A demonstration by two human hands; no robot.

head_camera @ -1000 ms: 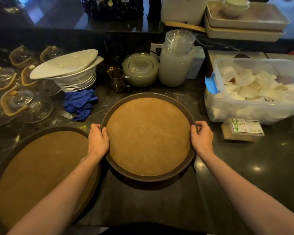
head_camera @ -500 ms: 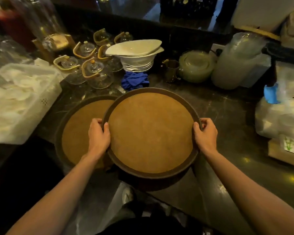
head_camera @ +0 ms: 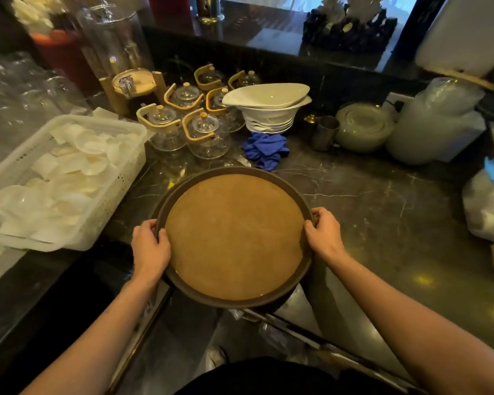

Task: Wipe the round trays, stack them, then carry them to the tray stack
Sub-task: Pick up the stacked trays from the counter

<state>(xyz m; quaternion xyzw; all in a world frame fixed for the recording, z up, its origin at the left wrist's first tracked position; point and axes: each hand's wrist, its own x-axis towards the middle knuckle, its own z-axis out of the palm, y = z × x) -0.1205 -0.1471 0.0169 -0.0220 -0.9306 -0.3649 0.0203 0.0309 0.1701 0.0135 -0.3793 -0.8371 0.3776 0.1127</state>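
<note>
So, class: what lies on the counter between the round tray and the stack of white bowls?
In the head view, a crumpled blue cloth lies between the round tray and the white bowls, just below the bowls; dark counter surrounds it.

The round tray (head_camera: 234,236) I hold has a tan, faintly mottled face inside a dark brown rim. The counter (head_camera: 382,212) under it is black stone with thin white veins. At upper centre of the frame a crumpled cloth (head_camera: 265,151) is deep blue, and the stacked bowls (head_camera: 268,109) above it are white. The basket (head_camera: 69,183) at the left is white, pierced with rows of small holes. The glass teapots (head_camera: 203,132) are clear, with pale wooden handles.
</note>
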